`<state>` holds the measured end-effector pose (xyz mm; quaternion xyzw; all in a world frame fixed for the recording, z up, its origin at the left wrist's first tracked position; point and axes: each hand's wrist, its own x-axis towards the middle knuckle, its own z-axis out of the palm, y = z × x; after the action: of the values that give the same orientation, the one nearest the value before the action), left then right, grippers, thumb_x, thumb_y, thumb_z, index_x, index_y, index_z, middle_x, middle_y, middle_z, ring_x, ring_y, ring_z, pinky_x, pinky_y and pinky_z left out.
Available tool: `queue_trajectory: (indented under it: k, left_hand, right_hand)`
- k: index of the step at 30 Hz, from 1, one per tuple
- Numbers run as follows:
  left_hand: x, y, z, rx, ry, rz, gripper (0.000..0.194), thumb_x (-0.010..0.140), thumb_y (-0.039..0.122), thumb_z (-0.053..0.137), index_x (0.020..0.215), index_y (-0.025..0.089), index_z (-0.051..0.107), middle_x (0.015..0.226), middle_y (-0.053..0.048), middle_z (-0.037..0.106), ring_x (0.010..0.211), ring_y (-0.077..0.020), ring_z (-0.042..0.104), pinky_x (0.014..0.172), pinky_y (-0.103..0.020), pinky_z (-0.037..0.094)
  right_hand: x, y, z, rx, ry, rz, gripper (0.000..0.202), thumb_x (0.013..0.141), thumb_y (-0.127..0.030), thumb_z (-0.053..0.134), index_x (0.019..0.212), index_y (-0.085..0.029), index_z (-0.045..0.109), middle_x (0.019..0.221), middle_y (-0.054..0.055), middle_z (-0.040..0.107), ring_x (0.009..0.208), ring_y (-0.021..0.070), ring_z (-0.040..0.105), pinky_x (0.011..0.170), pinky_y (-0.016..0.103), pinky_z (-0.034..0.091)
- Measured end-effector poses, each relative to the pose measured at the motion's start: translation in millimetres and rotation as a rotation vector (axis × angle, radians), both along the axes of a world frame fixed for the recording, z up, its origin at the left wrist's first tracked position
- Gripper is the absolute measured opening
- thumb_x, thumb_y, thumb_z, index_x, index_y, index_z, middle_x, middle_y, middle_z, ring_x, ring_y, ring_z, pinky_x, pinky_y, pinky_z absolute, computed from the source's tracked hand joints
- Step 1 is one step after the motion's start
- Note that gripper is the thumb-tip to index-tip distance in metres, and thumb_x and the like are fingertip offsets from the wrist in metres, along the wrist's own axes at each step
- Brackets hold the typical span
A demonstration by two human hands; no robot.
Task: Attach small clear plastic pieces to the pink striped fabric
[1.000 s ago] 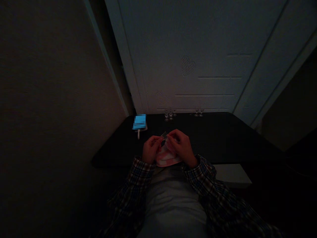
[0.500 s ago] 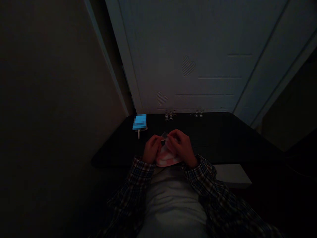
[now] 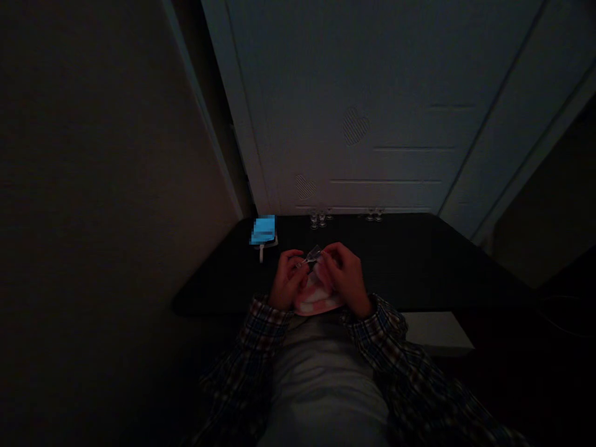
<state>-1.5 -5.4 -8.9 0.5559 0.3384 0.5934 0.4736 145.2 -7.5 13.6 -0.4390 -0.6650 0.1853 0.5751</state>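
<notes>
wearing plaid sleeves (image 3: pixel 265 326) on both arms and showing wrinkled pale grey fabric (image 3: pixel 328 379) between the forearms. seeing a white box (image 3: pixel 437 332) to the right of the right sleeve, just beside the near edge of a black table (image 3: pixel 419 267). holding a bunched pink-and-white cloth (image 3: pixel 319 298) between the palms at that near edge, and gripping its upper part with the closed fingertips of the right hand (image 3: pixel 345 273). pinching a small clear stemmed glass (image 3: pixel 313 253) at its stem end between thumb and fingers of the left hand (image 3: pixel 287 279). holding it tilted above the cloth, bowl toward the right fingertips; not being able to tell, in this dimness, bare skin from cloth at the bowl. looking past the hands to a device with a pixelated blue screen (image 3: pixel 264 230) at the table's left. seeing three little glasses (image 3: pixel 314 220) near the back edge and two more glasses (image 3: pixel 374 215) farther right. facing a white panel (image 3: pixel 288 93) with embossed hearts (image 3: pixel 356 126) behind everything.
</notes>
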Motion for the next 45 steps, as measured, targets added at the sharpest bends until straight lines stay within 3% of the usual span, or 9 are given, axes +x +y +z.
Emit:
queue_trajectory:
  k: [11,45]
  left_hand:
    - [0.3,-1.8,2.2,-0.016,0.02,0.006,0.029,0.078,0.033,0.059,0.099,0.018,0.046,0.08,0.0,0.057,0.044,-0.0043,0.047,0.039,-0.016,0.036]
    - [-1.2,-0.4,0.0,-0.001,0.008,0.024,0.028,0.083,0.042,0.049,0.096,0.017,0.046,0.071,0.001,0.057,0.041,-0.0051,0.045,0.039,-0.016,0.033]
  right_hand:
    - [-1.5,1.8,-3.3,-0.046,0.053,-0.004,0.014,0.084,-0.027,0.047,0.085,-0.018,0.059,0.079,0.002,0.062,0.075,0.0153,0.058,0.069,0.025,0.043]
    - [-2.1,2.7,-7.1,-0.044,0.036,0.05,0.018,0.084,-0.031,0.047,0.084,-0.018,0.06,0.077,0.003,0.063,0.073,0.0162,0.058,0.065,0.025,0.043]
